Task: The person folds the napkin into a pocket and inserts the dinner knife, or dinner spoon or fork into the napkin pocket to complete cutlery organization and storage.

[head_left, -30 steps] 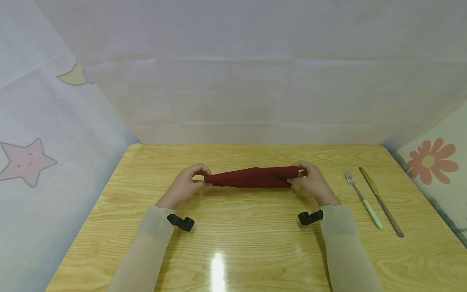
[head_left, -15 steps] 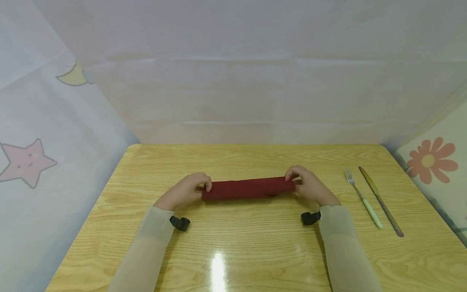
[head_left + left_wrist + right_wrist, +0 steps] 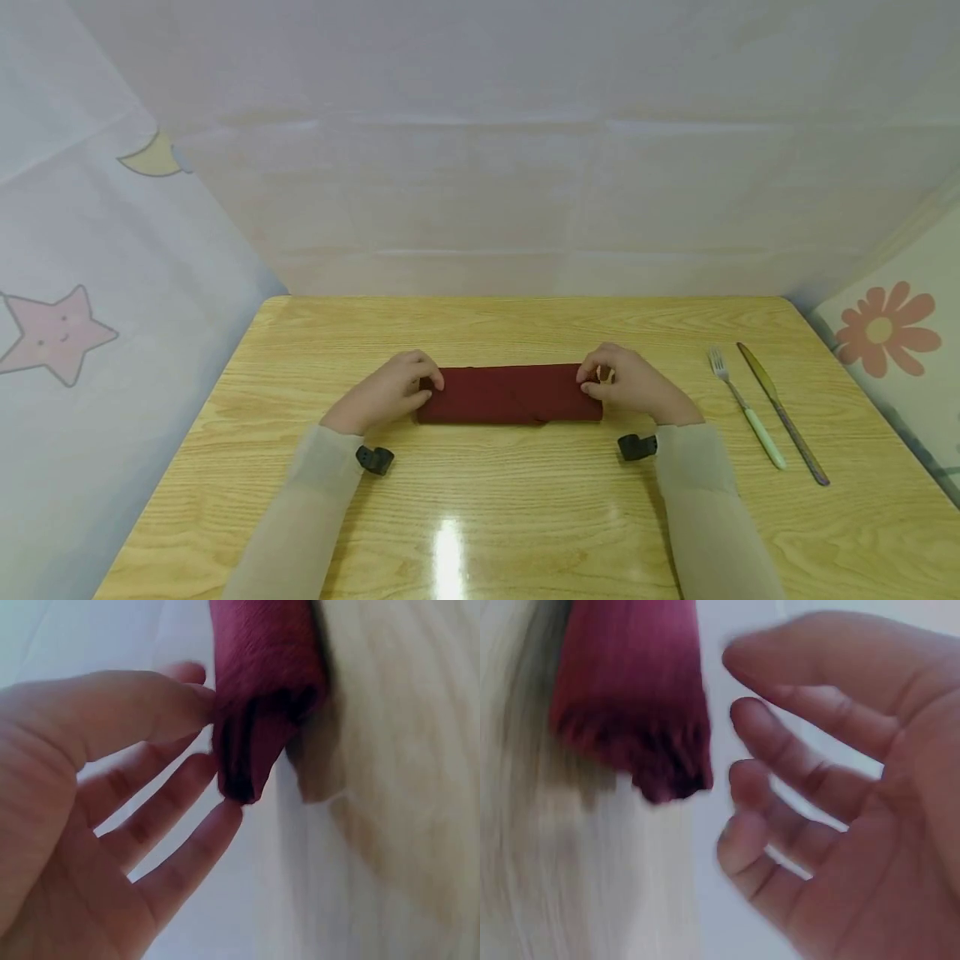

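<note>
Both hands' grip released at the folded napkin [image 3: 510, 393] ends; fork [image 3: 742, 405] and knife [image 3: 780, 410] lie right.

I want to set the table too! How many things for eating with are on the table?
2. A fork lies on the right side of the table, and a knife lies just right of it, apart from the red napkin. None seem hidden.

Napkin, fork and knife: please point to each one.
napkin [image 3: 510, 393], head view, middle of the folded cloth
fork [image 3: 763, 437], head view, pale handle
knife [image 3: 761, 372], head view, blade
</note>
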A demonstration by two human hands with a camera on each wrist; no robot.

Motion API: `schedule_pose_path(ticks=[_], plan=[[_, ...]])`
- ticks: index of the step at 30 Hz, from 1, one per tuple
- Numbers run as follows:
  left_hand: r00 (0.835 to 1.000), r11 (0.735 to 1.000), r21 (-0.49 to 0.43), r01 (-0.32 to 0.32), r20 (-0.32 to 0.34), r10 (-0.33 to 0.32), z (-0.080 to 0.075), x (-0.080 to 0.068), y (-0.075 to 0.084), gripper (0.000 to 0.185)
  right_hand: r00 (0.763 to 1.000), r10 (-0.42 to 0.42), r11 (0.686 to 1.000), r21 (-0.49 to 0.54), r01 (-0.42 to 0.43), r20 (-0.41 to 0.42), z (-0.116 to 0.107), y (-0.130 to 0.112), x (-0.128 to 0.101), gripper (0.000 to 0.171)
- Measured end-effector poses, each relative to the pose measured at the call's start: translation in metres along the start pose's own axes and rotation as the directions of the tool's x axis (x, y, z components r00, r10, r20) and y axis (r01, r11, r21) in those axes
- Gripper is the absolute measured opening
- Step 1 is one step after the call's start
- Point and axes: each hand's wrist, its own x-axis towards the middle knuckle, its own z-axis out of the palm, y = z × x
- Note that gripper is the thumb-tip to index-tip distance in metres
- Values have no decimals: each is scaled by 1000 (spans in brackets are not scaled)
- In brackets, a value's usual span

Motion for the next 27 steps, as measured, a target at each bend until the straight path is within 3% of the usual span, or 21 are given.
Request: schedule_pose_path(ticks=[4, 7, 18, 27], plan=[[1000, 999, 40, 9, -3, -9, 3, 3, 4, 24, 995, 39, 998, -53, -34, 93, 5, -11, 4, 14], [998, 998, 28, 51, 21, -51, 5, 4, 5, 29, 992, 62, 993, -105, -50, 112, 8, -15, 5, 17], [992, 995, 29, 95, 85, -97, 5, 0, 9, 42, 991, 99, 958, -279, -70, 92, 29, -39, 9, 45], [991, 991, 83, 103, 74, -109, 6, 1, 14, 37, 998, 52, 932, -358, -56, -22, 42, -37, 12, 40]])
